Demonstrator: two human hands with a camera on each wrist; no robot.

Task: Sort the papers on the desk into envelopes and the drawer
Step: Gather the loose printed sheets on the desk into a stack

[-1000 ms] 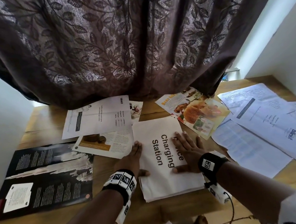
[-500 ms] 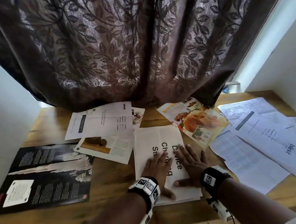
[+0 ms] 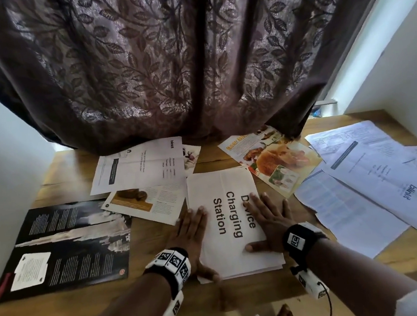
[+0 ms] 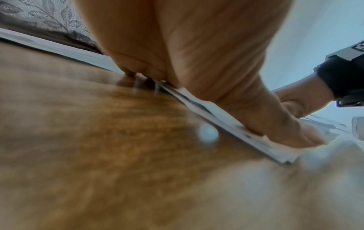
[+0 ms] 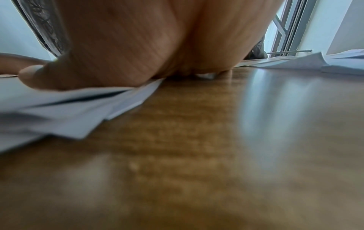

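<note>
Both hands, left (image 3: 192, 230) and right (image 3: 269, 218), are lying flat with fingers straight, gripping nothing, pressing the "Device Charging Station" stack (image 3: 234, 255) near the table's (image 3: 89, 312) front edge, seemingly squaring it.

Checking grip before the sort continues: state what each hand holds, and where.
Nothing is gripped. Both hands lie flat on the white paper stack: left hand along its left edge, right hand on its right side.

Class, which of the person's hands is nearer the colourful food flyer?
Right. The right hand lies flat just below the food flyer; the left hand rests across the white stack, farther away.
</note>
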